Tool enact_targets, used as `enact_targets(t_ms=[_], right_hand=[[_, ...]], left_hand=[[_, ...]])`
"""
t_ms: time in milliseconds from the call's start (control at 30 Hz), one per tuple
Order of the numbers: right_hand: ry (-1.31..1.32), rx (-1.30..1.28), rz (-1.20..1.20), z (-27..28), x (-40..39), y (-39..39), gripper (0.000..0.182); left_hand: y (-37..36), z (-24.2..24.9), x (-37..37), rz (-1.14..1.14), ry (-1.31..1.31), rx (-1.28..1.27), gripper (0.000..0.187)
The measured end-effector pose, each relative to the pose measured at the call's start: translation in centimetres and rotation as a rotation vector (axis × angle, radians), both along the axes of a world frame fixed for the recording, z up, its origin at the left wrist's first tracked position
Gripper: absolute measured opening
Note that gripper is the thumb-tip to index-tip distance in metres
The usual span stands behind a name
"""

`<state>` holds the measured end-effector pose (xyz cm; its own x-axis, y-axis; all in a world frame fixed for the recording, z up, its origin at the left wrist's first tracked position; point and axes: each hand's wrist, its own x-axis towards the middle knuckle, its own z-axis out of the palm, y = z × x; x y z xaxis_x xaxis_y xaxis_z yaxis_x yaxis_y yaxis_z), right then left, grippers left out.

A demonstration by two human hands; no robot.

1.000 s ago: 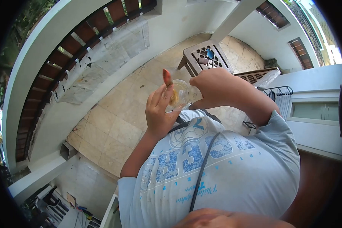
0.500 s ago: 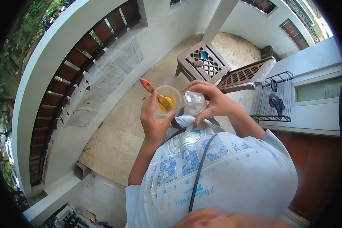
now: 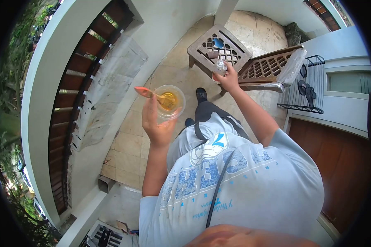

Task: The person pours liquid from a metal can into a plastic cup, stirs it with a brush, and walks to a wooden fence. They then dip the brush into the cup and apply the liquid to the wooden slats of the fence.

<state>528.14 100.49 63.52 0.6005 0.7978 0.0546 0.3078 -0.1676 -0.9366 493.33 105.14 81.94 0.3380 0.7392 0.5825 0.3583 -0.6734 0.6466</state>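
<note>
Gripping the clear cup (image 3: 181, 96) of yellow liquid (image 3: 167, 103) in the left hand (image 3: 157, 129), with the orange-handled brush (image 3: 143, 92) leaning inside. Just drew the clear bottle (image 3: 221, 66) away toward the lattice stool (image 3: 205, 40), clasped in the right hand (image 3: 229, 80); hard to tell if touching it. Now too far from the cup for pouring.

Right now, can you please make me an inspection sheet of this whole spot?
Surface: lattice-topped table on tiled floor.
Job's things: clear cup with yellow liquid and an orange-handled brush in it; clear bottle.
Clutter: blue item and brown item on the table, too small to name.
Hands: left hand holds the cup; right hand holds the bottle.
Cables: dark cord across the shirt.
Surroundings: white wall; black rack with dark sandals.
</note>
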Motion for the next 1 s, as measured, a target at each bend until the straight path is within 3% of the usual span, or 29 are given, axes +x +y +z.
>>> enact_targets(t_ms=[100,367,400,433,600,833,933,1000], right_hand=[[-0.172,-0.147,-0.038,-5.7,3.3,1.4,0.075],[-0.017,-0.229,-0.140,-11.2,9.1,4.1,0.077],[-0.114,-0.204,-0.173,-11.8,10.0,4.4,0.077],[-0.211,-0.182,-0.203,-13.0,11.2,4.8,0.077],[-0.145,-0.269,-0.338,-20.7,17.8,7.6,0.071],[-0.146,-0.356,-0.602,-29.5,21.9,9.2,0.067],[-0.205,-0.385,-0.536,-31.7,22.5,9.1,0.072],[-0.167,-0.399,-0.616,-32.6,22.0,9.1,0.080]], left_hand=[[2.6,-0.9,1.7,0.030,0.060,-0.011,0.100],[7.2,-1.0,7.7,-0.062,0.182,-0.081,0.101],[7.6,-1.1,8.4,-0.073,0.221,-0.070,0.102],[8.2,-1.3,9.1,-0.082,0.229,-0.068,0.102],[10.1,-2.6,12.1,-0.111,0.410,-0.040,0.110],[12.4,-5.6,15.3,-0.136,0.516,-0.118,0.103],[12.6,-7.5,15.7,-0.110,0.473,-0.136,0.105],[13.0,-8.1,16.2,-0.123,0.521,-0.157,0.107]])
